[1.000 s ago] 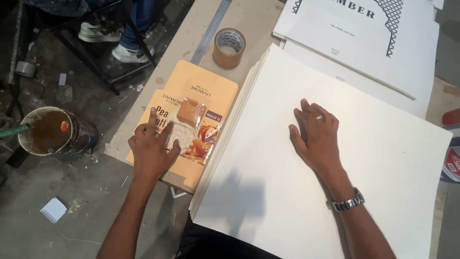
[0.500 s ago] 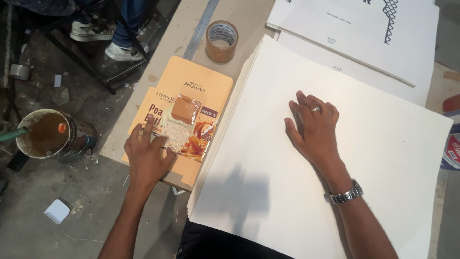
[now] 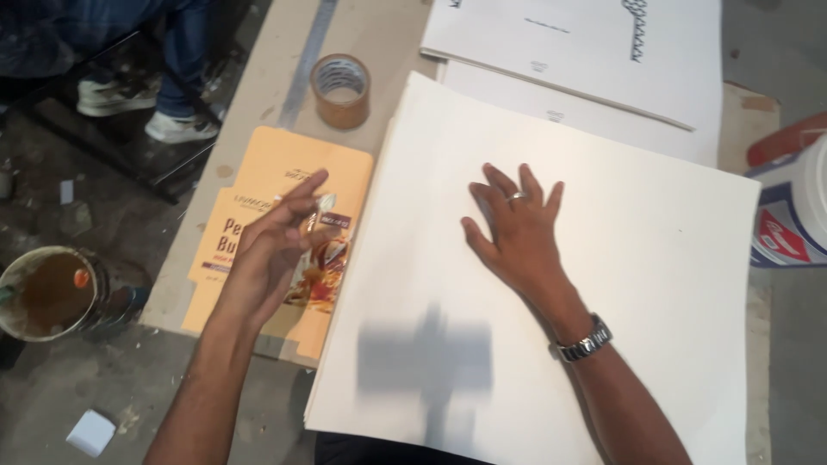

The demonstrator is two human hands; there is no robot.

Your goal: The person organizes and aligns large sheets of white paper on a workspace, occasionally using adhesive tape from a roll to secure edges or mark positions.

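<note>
We look down on a stack of large white sheets lying flat on the worktable, its near edge hanging toward us and its corners turned a little clockwise, so the long run goes from lower left to upper right. Our right hand lies palm down on the top sheet, fingers spread and pointing away from us, a ring on one finger and a metal wristwatch on the wrist; it pins the paper flat and grips nothing.

Our left hand hovers just above a flattened orange carton beside the stack's left edge. Its fingers are loosely curled, tips up toward the far side, thumb and forefinger close together; whether they pinch anything we cannot tell. The carton's long axis runs away from us, leaning slightly right, its far end pointing at a roll of brown tape.

Beyond the stack lie more white printed boards. At the right edge stands a white tub with a red label. Down on the dirty concrete floor sits a paint can with brown liquid, and farther off someone's legs and white shoes.
</note>
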